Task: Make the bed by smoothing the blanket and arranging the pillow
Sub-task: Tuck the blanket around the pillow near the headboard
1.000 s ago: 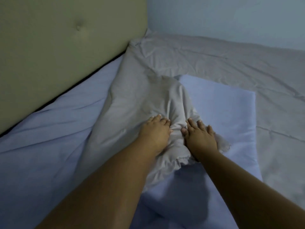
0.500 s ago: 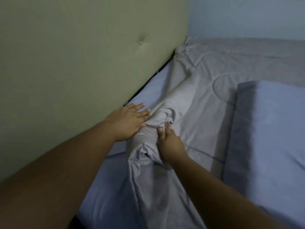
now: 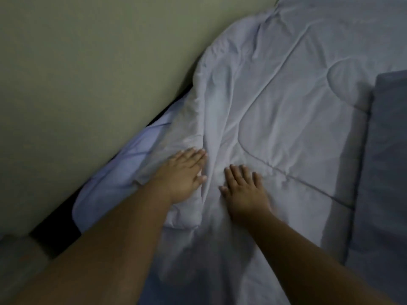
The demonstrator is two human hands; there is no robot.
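Observation:
A pale grey quilted blanket (image 3: 275, 102) lies spread over the bed, wrinkled along its left edge near the headboard. My left hand (image 3: 184, 175) rests flat on that left edge, fingers apart, palm down. My right hand (image 3: 244, 188) lies flat on the blanket just to its right, fingers spread. Neither hand grips any cloth. A blue-grey pillow (image 3: 387, 164) lies at the right edge of the view, on top of the blanket.
An olive padded headboard (image 3: 88, 73) fills the upper left. A strip of light blue bedsheet (image 3: 123, 172) shows between headboard and blanket. A dark gap (image 3: 55, 234) runs below the headboard at the lower left.
The bunched blanket fold that both hands held has been opened out toward the headboard. Both hands now lie flat on it, and the view has shifted closer.

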